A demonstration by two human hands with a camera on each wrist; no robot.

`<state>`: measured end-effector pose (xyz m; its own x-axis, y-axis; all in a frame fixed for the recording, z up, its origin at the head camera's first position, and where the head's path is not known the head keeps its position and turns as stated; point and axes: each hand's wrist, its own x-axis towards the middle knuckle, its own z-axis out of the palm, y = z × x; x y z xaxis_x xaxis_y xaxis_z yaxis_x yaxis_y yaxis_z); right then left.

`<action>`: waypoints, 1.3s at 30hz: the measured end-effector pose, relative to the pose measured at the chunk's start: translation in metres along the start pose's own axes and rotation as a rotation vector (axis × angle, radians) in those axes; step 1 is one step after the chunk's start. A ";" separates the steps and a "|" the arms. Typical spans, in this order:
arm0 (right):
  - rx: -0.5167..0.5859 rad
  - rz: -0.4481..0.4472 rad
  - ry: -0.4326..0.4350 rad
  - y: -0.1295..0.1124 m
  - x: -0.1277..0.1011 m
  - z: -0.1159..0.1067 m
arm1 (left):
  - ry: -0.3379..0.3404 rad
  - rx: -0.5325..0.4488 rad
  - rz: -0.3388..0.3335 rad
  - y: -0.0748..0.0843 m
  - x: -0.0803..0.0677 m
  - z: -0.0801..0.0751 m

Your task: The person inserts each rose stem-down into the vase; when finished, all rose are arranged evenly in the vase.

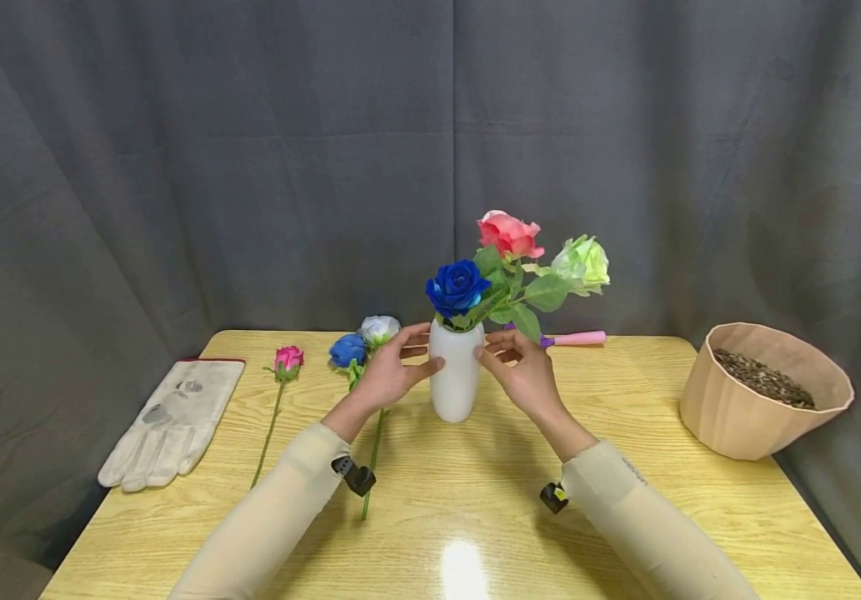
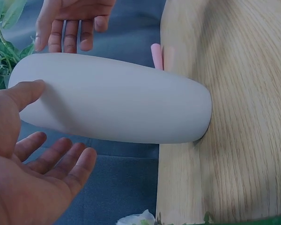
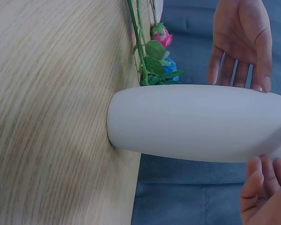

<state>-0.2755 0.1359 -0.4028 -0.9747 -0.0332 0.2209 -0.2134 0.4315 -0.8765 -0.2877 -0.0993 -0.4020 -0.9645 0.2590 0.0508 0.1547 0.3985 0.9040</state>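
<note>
Both hands are spread: the left hand (image 1: 388, 372) has its thumb on the white vase (image 1: 456, 372) near the neck, while the right hand (image 1: 522, 370) hovers just beside it. The vase stands upright mid-table, toward the far edge. It looks smooth, slippery, breakable and top-heavy with roses (image 1: 508, 234), so it is best clasped round the belly. Only the wrist views show the gaps between the fingers (image 2: 61, 161) and the vase.

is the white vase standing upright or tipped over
Upright. The white vase stands with its base on the table, three roses rising from its mouth.

Matt white ceramic-looking vase (image 1: 456, 375), glossy pale wood-grain table (image 1: 438, 517), grey cloth curtain (image 1: 250, 167), worn fabric glove (image 1: 171, 421).
</note>
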 end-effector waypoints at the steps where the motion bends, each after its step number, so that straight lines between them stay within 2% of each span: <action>1: 0.000 0.002 -0.007 0.000 0.000 0.000 | -0.001 0.000 0.001 0.000 0.000 -0.001; 8: -0.003 -0.001 -0.049 0.002 0.002 0.002 | 0.003 0.002 0.024 -0.001 -0.002 -0.003; 23: 0.072 0.012 -0.127 0.003 0.009 0.005 | 0.037 0.042 0.049 -0.003 -0.010 -0.013; 27: 0.065 0.000 -0.138 0.003 0.010 0.007 | 0.055 0.073 0.069 -0.005 -0.011 -0.014; 33: 0.059 -0.041 -0.143 0.002 0.012 0.008 | 0.053 0.069 0.062 -0.005 -0.014 -0.019; 39: 0.046 -0.027 -0.142 0.001 0.014 0.010 | 0.056 0.077 0.064 -0.008 -0.017 -0.023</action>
<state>-0.2898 0.1272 -0.4048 -0.9673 -0.1733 0.1851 -0.2396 0.3866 -0.8906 -0.2773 -0.1273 -0.4005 -0.9622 0.2378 0.1326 0.2301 0.4498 0.8630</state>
